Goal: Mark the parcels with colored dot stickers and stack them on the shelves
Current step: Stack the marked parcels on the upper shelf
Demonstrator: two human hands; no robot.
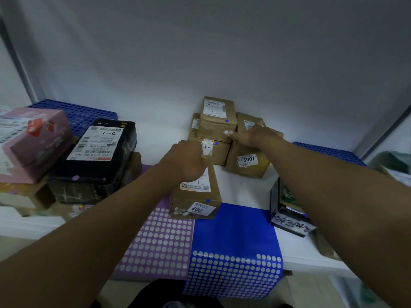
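Observation:
My left hand (186,160) grips the far end of a long brown parcel labelled 002 (196,196), which lies on the white table and bears a blue dot. My right hand (255,135) holds the top of a brown parcel labelled 3007 (248,160). Behind them stand three stacked brown parcels (216,121), two showing blue dots. A purple dot sticker sheet (159,243) and a blue dot sticker sheet (233,252) lie at the near table edge.
At the left sit a black parcel (100,152) with a purple dot, a pink box (33,138) and brown boxes under them. A dark printed box (289,214) stands at the right. Blue perforated mats (77,112) lie at the back left and right.

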